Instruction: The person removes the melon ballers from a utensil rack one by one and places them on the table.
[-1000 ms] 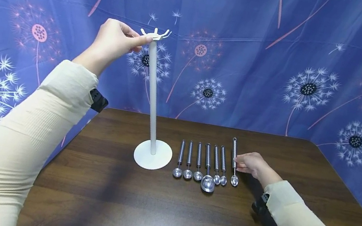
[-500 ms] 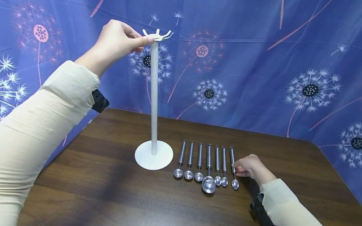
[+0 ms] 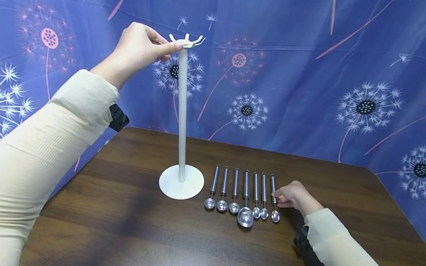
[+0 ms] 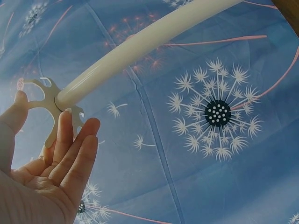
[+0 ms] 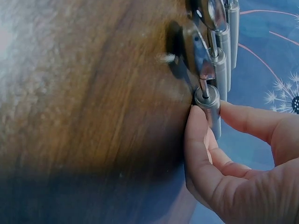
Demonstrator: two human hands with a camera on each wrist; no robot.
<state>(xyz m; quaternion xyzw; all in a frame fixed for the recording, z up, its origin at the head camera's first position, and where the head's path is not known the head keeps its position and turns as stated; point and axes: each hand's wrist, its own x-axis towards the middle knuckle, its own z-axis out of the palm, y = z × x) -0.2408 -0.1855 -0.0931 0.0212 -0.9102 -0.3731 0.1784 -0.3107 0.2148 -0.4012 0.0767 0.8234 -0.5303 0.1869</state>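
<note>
On the dark wooden table [image 3: 183, 251], the right hand [image 3: 295, 197] pinches the handle of the rightmost steel measuring spoon [image 3: 273, 198] between thumb and fingers [image 5: 243, 116], at the right end of the row of steel spoons [image 3: 234, 194]. A careless lift could knock its close neighbours askew. Farther left, the left hand [image 3: 135, 49] grips the hooked top of the tall white stand [image 3: 182, 113]; leaning on it might tip the stand.

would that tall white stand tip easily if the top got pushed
Probably yes: the white stand has a long thin pole over a small round base, so a push at the top has leverage. The left hand holding its hooked top likely steadies it. It looks stiff and light.
</note>
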